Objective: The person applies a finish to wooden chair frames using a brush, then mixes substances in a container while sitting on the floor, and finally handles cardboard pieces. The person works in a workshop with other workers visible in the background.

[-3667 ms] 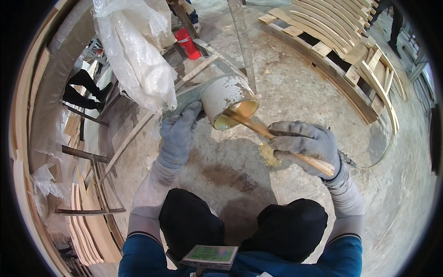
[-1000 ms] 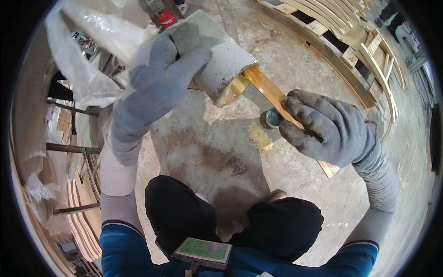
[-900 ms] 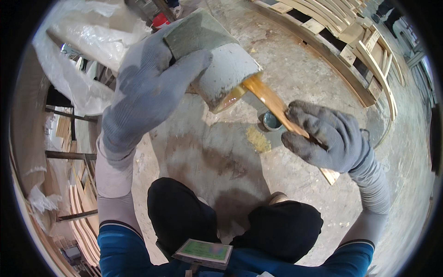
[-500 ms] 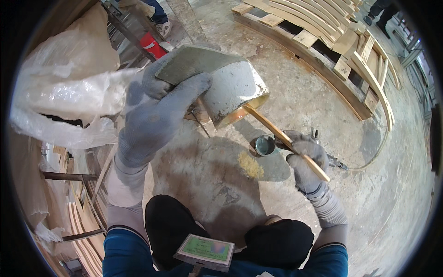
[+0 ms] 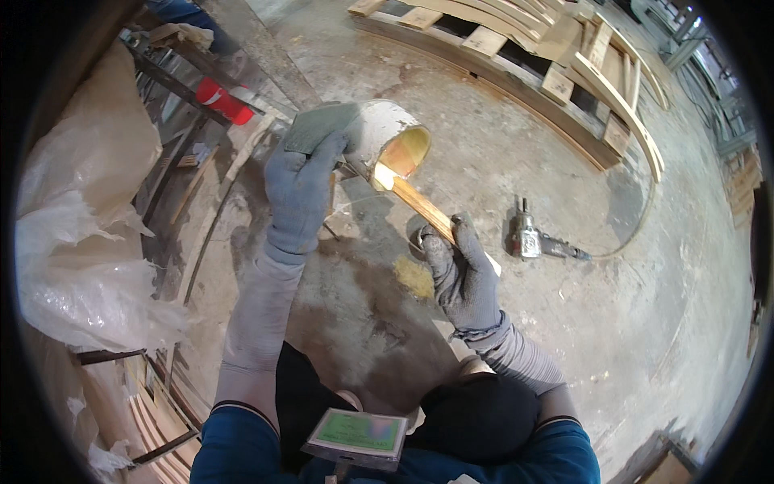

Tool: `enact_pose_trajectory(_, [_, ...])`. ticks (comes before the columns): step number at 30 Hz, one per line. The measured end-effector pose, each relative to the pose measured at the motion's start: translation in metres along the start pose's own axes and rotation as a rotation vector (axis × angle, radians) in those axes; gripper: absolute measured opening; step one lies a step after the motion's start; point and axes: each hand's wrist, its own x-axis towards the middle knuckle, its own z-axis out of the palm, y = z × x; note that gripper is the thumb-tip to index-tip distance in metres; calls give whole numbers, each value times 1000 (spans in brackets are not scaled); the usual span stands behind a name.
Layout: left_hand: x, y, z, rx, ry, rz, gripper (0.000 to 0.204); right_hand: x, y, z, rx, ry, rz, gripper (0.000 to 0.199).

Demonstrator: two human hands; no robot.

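Observation:
My left hand (image 5: pixel 297 198), in a grey glove, is closed round a whitish, crusted pot (image 5: pixel 377 127) tilted with its mouth toward the right. A stiff grey-green flap (image 5: pixel 318 129) sticks out from the pot beside my fingers. Amber colour shows inside. In my gloved right hand (image 5: pixel 466 282) a flat wooden stick (image 5: pixel 423 210) is gripped, its far end at the pot's lower lip. Pale yellow, wet-looking stuff (image 5: pixel 385 175) coats that end. Behind my right fingers, a bit of a small round tin's rim seems to show; the rest is hidden.
An air tool (image 5: pixel 528 242) with a hose lies on the concrete floor to the right. Beyond it stands a wooden pallet (image 5: pixel 500 68) with curved wood strips. Plastic sheeting (image 5: pixel 89 266), a metal frame and a red object (image 5: pixel 224 101) are on the left.
The pot has moved left and its mouth has turned more toward me. My right hand has moved left with the stick, whose pale-coated end now shows at the lip.

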Motion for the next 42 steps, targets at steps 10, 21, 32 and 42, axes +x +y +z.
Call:
enact_pose_trajectory(10, [-52, -50, 20, -724, 212, -256, 27, -49, 0, -13, 154, 54, 40, 24])
enact_pose_trajectory(21, [-112, -123, -21, -931, 356, -613, 27, -49, -29, 62, -827, 17, -178, 28])
enact_pose_trajectory(32, [-228, -230, -33, -604, 193, -1293, 14, 158, 100, 46, -1296, -215, 61, 35])
enact_pose_trajectory(42, [-130, -302, -153, 596, -28, -1040, 22, 270, 163, -43, -1966, -348, -295, 36])
